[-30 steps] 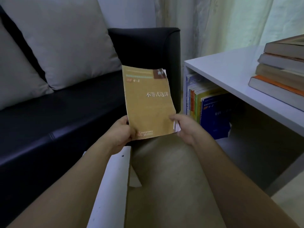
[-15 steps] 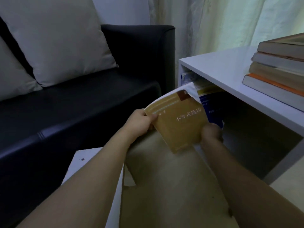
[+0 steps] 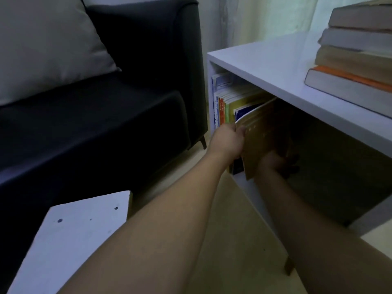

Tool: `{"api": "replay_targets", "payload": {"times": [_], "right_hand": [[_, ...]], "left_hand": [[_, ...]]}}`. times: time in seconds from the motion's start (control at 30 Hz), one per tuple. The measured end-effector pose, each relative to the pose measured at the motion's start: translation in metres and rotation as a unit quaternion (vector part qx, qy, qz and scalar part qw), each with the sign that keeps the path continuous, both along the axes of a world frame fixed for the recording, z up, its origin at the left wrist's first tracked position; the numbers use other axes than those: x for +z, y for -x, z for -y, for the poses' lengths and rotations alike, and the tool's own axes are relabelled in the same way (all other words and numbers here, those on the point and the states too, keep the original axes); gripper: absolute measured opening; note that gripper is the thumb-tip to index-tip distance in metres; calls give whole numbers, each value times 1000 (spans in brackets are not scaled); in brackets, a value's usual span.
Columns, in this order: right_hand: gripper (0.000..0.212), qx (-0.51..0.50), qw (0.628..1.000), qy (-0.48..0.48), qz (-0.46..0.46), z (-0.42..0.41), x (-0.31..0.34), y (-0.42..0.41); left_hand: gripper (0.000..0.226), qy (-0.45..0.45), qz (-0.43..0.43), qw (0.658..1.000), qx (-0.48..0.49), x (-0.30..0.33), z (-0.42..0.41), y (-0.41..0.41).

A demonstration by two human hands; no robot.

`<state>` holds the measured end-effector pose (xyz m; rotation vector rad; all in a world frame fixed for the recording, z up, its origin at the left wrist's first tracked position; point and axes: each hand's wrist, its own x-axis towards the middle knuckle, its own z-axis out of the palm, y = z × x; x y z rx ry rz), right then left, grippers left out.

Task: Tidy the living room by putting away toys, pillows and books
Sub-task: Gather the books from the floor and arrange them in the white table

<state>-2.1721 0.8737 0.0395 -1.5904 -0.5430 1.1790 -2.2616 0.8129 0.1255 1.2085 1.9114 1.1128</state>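
Note:
A thin yellow-brown book (image 3: pixel 262 136) stands tilted, partly inside the open compartment of the white shelf unit (image 3: pixel 273 66). It leans against a row of upright books (image 3: pixel 230 102) at the compartment's left end. My left hand (image 3: pixel 229 141) grips the book's near upper corner. Lower down, my right hand (image 3: pixel 275 163) holds its bottom edge from underneath, in the compartment's shadow.
A stack of several thick books (image 3: pixel 356 52) lies on the shelf top at the right. A black sofa (image 3: pixel 127 102) with a grey pillow (image 3: pixel 46 43) stands left of the shelf. A white stool or low table corner (image 3: pixel 74 230) is at the lower left.
Both hands have carried the yellow-brown book forward and to the right, from in front of the sofa into the shelf compartment, beside the upright books. The view has moved closer to the shelf.

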Motion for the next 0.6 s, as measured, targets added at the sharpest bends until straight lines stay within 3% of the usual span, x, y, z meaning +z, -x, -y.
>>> {"api": "replay_targets", "payload": {"times": [0.03, 0.13, 0.17, 0.27, 0.37, 0.5, 0.6], "right_hand": [[58, 11, 998, -1, -56, -4, -5, 2], [47, 72, 992, -6, -103, -5, -21, 15], [44, 134, 987, -18, -85, -4, -23, 21], [35, 171, 985, -22, -31, -11, -35, 28], [41, 105, 984, -71, -122, -35, -49, 30], [45, 92, 986, -104, -92, -53, -55, 34], [46, 32, 986, -109, -121, -62, -68, 37]], "left_hand": [[26, -6, -10, 1000, -7, -3, -5, -1], [26, -21, -37, 999, -12, -16, -21, -2], [26, -27, -45, 999, -10, -19, -25, -1], [27, -43, -126, 991, -23, -22, -37, 3], [26, -64, -249, 965, -45, -22, -48, 9], [24, -82, -339, 937, -26, -25, -53, 17], [27, -62, -398, 915, -11, -29, -49, 23]]}}
